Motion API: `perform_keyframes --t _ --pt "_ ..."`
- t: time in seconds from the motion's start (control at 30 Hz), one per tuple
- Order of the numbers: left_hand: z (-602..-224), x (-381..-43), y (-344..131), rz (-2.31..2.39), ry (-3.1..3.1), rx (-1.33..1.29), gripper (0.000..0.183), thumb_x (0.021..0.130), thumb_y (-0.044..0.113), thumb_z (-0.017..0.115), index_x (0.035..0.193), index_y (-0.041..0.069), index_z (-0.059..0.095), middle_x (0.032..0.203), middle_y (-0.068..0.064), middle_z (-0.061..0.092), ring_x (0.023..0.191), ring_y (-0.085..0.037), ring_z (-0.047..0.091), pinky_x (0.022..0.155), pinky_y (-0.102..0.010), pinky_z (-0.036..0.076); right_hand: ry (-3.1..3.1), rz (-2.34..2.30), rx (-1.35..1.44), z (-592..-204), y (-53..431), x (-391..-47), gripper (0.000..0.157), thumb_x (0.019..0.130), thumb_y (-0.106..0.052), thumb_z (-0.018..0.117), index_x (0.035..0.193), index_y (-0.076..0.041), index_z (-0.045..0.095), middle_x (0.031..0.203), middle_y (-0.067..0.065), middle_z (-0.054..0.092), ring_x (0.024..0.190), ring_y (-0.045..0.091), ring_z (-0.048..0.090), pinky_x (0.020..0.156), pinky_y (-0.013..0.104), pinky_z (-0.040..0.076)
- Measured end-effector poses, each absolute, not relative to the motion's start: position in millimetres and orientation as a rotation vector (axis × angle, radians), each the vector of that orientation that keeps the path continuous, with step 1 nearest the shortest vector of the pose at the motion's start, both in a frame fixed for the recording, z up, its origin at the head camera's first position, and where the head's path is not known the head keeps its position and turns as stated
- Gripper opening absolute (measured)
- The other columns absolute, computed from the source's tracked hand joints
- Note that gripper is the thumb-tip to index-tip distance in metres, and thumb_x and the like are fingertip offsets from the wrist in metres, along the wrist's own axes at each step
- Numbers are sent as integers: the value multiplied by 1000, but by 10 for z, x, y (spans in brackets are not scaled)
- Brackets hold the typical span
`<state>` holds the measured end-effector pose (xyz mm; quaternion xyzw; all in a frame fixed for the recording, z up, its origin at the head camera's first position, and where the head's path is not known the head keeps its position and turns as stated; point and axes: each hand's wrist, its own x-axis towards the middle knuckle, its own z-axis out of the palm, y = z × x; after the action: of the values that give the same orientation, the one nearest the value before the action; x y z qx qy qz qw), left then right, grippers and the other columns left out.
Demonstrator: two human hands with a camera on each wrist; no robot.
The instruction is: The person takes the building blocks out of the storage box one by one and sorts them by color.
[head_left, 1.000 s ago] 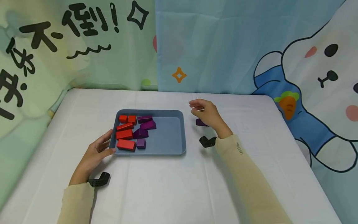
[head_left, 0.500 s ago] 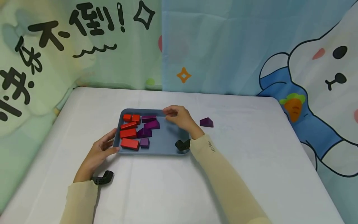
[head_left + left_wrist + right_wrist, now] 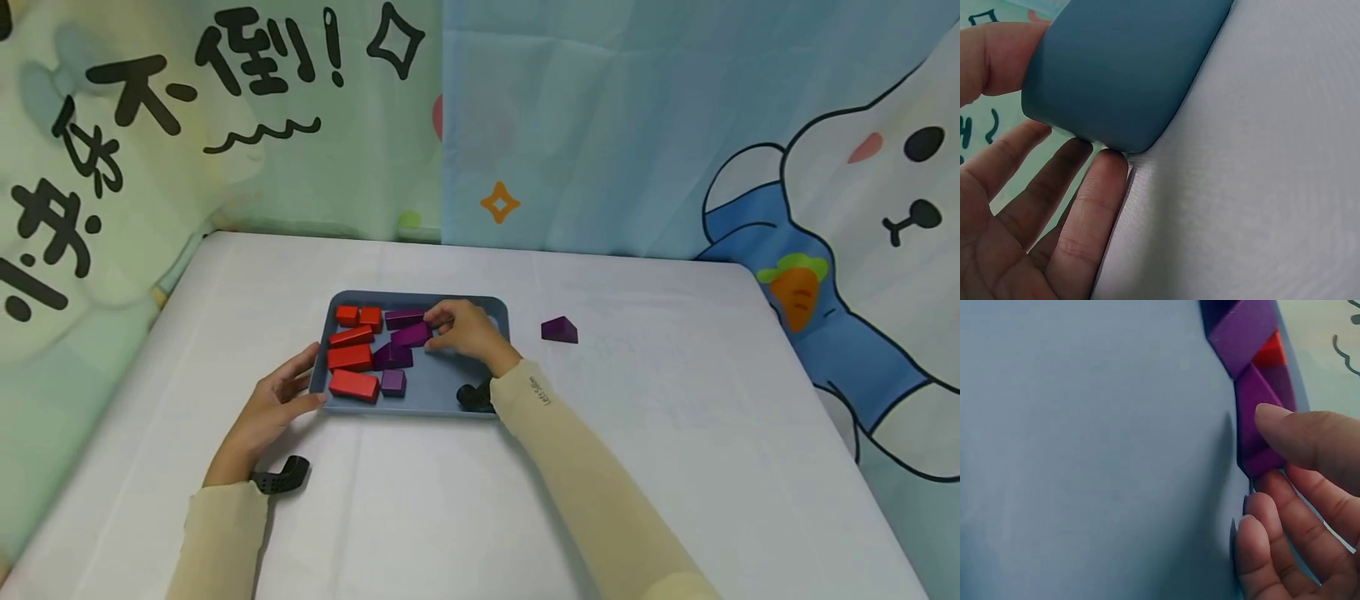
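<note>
In the head view my left hand [image 3: 273, 408] holds the left end of a blue-grey tray [image 3: 450, 392]. The left wrist view has its thumb on one side of the tray's end [image 3: 1110, 75] and its fingertips along the other. My right hand [image 3: 472, 337] is over the middle of the tray and pinches a purple block [image 3: 410, 335] lying in it. In the right wrist view the thumb lies on that block [image 3: 1250, 425], with fingertips at its near end. More purple blocks [image 3: 393, 357] line up beside it, right of a column of red blocks [image 3: 349, 358].
A loose purple wedge-shaped block [image 3: 559, 330] lies on the white tablecloth [image 3: 637, 433] to the right of the tray. Black wrist cameras [image 3: 282, 475] stick out from both sleeves. A printed curtain [image 3: 585, 125] stands behind the table.
My right hand has moved left from above the loose purple block, over the tray, and down onto a purple block there. My left hand stays at the tray's end. The head view has shifted slightly.
</note>
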<state>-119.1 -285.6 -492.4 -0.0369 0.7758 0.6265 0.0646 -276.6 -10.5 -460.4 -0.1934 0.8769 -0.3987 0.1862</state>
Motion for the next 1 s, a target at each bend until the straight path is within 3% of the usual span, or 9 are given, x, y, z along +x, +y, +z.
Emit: perform_keyframes --t 0.43,0.8,1.0 --pt "-4878 -1211 -2772 1874 2356 -114 77 90 7 68 156 6 30 159 -20 31 138 -44 37 114 -57 27 2571 -1095 -584 -4522 40 -2715 34 83 -14 82 114 -9 70 111 9 69 98 22 61 84 35 50" --pt "-4870 -1200 -2793 1855 2368 -116 77 90 8 69 157 7 30 159 -20 30 139 -44 37 114 -57 26 2519 -1325 -710 -4307 428 -2662 34 85 -13 80 116 -6 68 108 9 67 99 24 62 88 34 52" --pt "-4870 -1170 -2813 1846 2369 -118 77 91 8 69 157 9 30 159 -20 30 138 -43 38 114 -56 26 2525 -1360 -708 -4189 744 -2676 35 83 -10 81 115 -4 68 109 12 67 100 27 63 91 39 52"
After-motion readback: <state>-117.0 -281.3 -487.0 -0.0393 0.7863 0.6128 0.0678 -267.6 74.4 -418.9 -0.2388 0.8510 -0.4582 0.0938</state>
